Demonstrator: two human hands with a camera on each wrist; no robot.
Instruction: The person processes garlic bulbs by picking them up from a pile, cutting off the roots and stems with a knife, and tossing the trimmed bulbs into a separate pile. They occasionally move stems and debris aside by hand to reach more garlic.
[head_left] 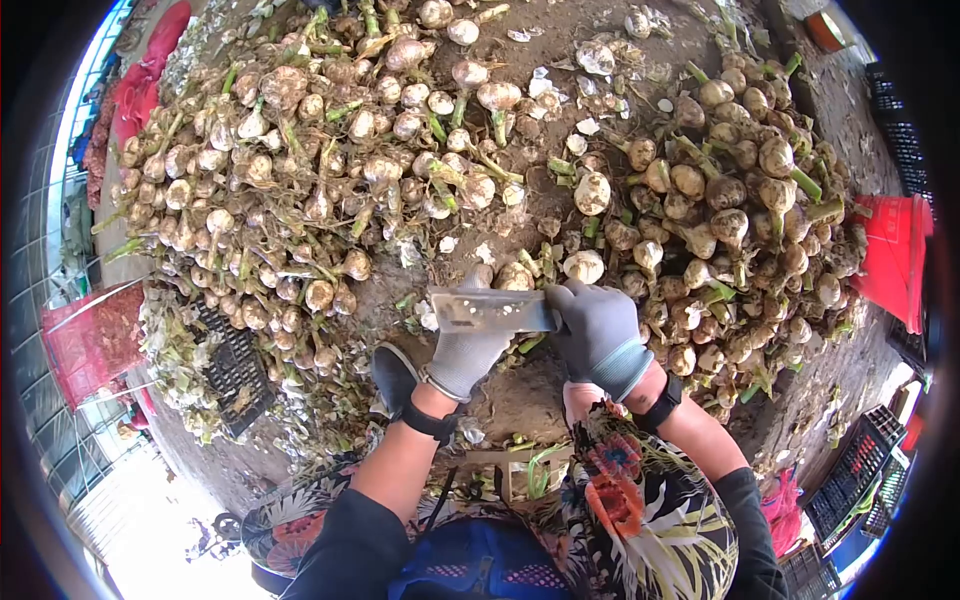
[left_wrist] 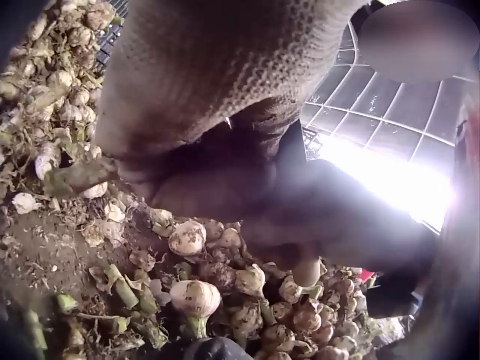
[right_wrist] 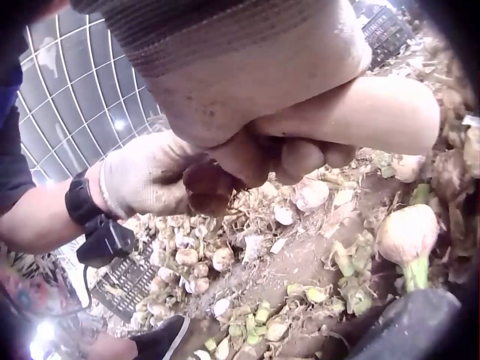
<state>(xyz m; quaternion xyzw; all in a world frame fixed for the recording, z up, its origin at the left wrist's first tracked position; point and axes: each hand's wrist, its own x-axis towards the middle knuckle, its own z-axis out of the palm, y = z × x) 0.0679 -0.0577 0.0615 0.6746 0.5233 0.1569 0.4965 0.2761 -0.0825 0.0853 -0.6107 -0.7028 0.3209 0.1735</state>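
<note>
In the head view my gloved right hand (head_left: 600, 335) grips a cleaver (head_left: 490, 311) at its handle end. Its broad metal blade, flecked with pale bits, points left and lies across my left hand in this view. My left hand (head_left: 468, 355), in a pale knitted glove, is curled beneath the blade. A garlic stalk (left_wrist: 79, 178) pokes out past its fingers in the left wrist view; the bulb is hidden in the grip. Close by on the ground lie a whitish garlic bulb (head_left: 583, 266) and cut stalk pieces (right_wrist: 255, 322).
A wide heap of garlic (head_left: 250, 190) spreads on the left, another garlic pile (head_left: 740, 200) on the right. A red bucket (head_left: 895, 260) stands at the far right. Black crates (head_left: 238, 370) and a red mesh sack (head_left: 95, 340) lie left. A shoe (head_left: 395, 375) is beside my left hand.
</note>
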